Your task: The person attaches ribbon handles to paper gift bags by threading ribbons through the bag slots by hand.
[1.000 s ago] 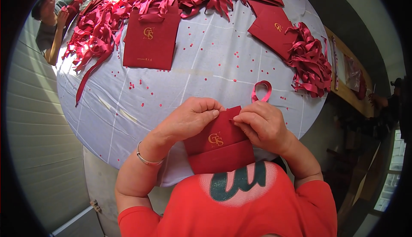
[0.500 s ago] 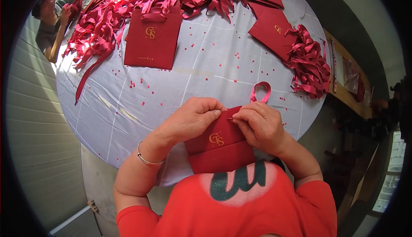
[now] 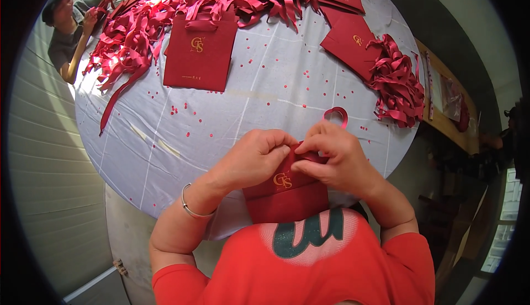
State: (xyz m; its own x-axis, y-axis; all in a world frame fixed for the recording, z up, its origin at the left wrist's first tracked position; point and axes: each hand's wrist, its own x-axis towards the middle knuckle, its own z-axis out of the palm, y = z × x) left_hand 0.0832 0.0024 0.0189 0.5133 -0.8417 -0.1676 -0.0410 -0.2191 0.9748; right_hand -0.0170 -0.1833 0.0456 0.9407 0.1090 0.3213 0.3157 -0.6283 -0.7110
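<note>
A dark red paper gift bag with a gold emblem lies in front of me at the table's near edge, against my red shirt. My left hand pinches its upper edge from the left side. My right hand is closed at the same edge, close to the left fingertips; what its fingers pinch is mostly covered. A loop of pink-red ribbon rises just beyond my right knuckles. The far edge of the bag is hidden by both hands.
On the cloth-covered round table, a finished-looking red bag lies ahead. A heap of ribbons and stacked bags fill the far side. More bags and a ribbon pile lie right. Another person handles ribbon at far left.
My right hand has shifted up and slightly left, turning over the bag's edge. My left hand stays at the edge, and the ribbon loop is now more covered by the right hand.
</note>
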